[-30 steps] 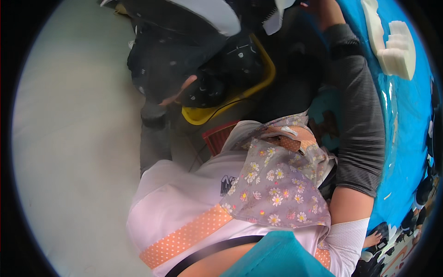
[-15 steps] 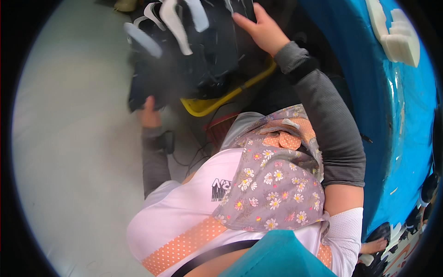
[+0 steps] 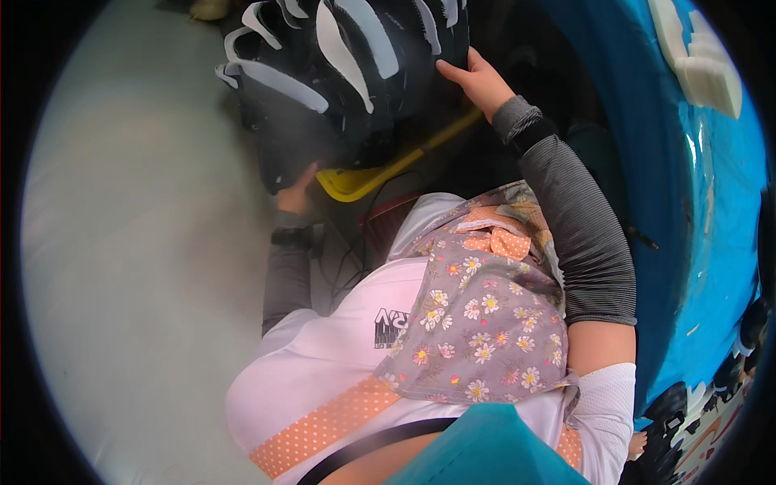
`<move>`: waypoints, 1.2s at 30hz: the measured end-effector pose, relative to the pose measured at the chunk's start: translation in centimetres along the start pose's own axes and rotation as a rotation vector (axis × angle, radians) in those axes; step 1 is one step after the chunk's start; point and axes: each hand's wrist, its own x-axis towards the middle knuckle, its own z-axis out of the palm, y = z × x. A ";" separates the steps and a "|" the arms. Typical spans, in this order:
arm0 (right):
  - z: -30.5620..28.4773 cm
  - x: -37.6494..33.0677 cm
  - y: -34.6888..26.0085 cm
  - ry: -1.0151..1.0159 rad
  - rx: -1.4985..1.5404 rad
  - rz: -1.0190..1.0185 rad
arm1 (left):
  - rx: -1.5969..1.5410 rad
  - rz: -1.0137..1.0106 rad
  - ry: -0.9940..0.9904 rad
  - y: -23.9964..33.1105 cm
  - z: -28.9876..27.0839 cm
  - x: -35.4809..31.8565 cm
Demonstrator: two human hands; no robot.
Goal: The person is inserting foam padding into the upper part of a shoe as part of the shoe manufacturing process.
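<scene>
Sliding to the right since half a second ago, the bundle (image 3: 356,89) of black pieces is now sitting slightly lower in the view, and both hands are showing the same shift. Left hand (image 3: 297,192) is gripping its near left corner, thumb pointing away from the body and pressing on the edge; the other fingers are mostly hiding beneath, so how far they are curling cannot be told. Right hand (image 3: 478,83) is pinching the right edge, thumb lying along the top and forefinger reaching past the border, the gap between them being narrow and filled by the bundle; its remaining fingers are staying out of sight. White and grey curved strips (image 3: 343,52) are standing out across the black surface, some bending upward at the left. Held between the hands at the top of the view, the bundle is covering part of a yellow tub (image 3: 347,186), whose near rim is showing below. Beside the tub, nearer the body, a red object (image 3: 386,225) is peeking out next to a dark cord (image 3: 343,271). Over on the right, pale foam pieces (image 3: 710,71) are resting on a blue cover (image 3: 719,210).
</scene>
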 end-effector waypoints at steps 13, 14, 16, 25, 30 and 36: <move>11.1 -9.7 -3.1 -0.442 0.986 0.690 | 0.218 -0.024 0.012 27.2 -21.2 -1.0; 11.4 -9.8 -2.6 -0.408 0.990 0.753 | 0.257 -0.108 0.018 27.5 -20.5 0.1; 10.8 -8.7 -2.9 -0.307 1.084 0.762 | 0.157 -0.160 0.036 28.8 -18.0 1.5; 5.1 -2.9 3.4 -0.381 -0.300 0.850 | 0.369 0.185 -0.565 28.1 -3.6 6.2; 5.9 -3.1 7.1 -0.196 -0.420 0.473 | 0.390 -0.017 -0.470 23.2 -2.4 8.4; 7.9 -3.5 4.8 -0.338 -0.478 0.453 | 0.789 0.735 -0.361 19.2 -4.0 5.2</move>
